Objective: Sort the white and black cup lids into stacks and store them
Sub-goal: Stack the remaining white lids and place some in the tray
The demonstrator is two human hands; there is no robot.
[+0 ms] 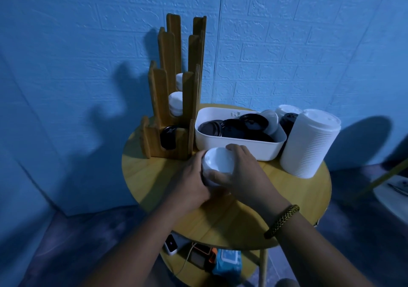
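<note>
The slotted rack (174,88) is standing at the table's (220,220) ten o'clock, the bin (238,148) just beside it at twelve, and the tall lid stack (309,143) at two. Before the bin, the short lid stack (217,165) is being held between the left hand (189,182) and the right hand (246,173).

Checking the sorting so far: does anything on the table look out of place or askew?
Yes. In the white bin, a single white lid sits tilted on edge among loose black lids, so colours are mixed there. The tall white stack beside it appears to lean, though the wide lens may exaggerate that.
</note>
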